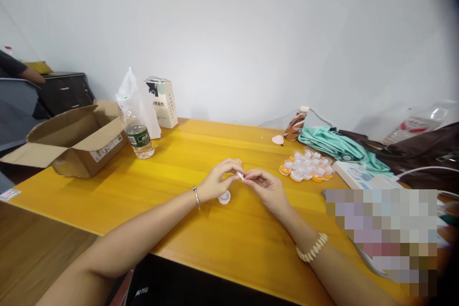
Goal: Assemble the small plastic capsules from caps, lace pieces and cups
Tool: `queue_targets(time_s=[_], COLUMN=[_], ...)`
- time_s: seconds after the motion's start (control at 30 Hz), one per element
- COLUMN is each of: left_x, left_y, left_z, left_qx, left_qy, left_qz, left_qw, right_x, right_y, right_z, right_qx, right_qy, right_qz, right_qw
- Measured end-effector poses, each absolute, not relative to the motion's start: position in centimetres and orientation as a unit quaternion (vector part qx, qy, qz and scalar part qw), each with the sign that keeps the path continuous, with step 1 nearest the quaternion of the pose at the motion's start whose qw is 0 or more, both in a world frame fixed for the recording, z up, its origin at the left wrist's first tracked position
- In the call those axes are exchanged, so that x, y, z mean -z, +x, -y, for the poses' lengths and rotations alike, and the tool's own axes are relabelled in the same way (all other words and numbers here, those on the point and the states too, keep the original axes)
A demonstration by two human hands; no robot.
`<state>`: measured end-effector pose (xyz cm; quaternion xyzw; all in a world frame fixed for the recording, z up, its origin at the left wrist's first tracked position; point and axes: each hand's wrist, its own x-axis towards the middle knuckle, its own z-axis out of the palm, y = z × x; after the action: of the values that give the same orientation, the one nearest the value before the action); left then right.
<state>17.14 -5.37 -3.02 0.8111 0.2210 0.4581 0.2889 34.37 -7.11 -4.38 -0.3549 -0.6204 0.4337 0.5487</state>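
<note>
Near the middle of the table, my left hand (219,178) and my right hand (268,190) meet at the fingertips. Both pinch a small white piece (240,176), too small to name. Just below my left hand, a small round white container (224,198) sits on the wooden table (201,239). To the right of my right hand is a cluster of small clear round containers (307,166), some with orange rims.
On the left stand an open cardboard box (86,146), a water bottle (139,138), a white plastic bag (134,95) and a paper bag (165,103). At right are a brown drink bottle (297,125), green cloth (337,146) and a white box (358,176). Another person's hand (33,75) shows far left.
</note>
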Motion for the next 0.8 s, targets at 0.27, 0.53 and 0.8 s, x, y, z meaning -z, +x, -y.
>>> queue_targets(time_s=[0.27, 0.53, 0.8], left_x=[2.2, -0.2, 0.3], left_y=[17.1, 12.9, 13.0], left_z=[5.5, 4.8, 5.0], left_qx=[-0.45, -0.212, -0.14], left_qy=[0.771, 0.823, 0.882], left_qz=[-0.258, -0.277, -0.304], left_qw=[0.369, 0.448, 0.332], right_x=[4.4, 5.4, 5.8], right_y=[34.3, 34.3, 33.2], right_z=[7.1, 6.8, 7.7], right_qx=[-0.451, -0.41, -0.291], right_qy=[-0.378, -0.405, -0.412], right_qz=[0.604, 0.687, 0.79], right_qw=[0.538, 0.443, 0.349])
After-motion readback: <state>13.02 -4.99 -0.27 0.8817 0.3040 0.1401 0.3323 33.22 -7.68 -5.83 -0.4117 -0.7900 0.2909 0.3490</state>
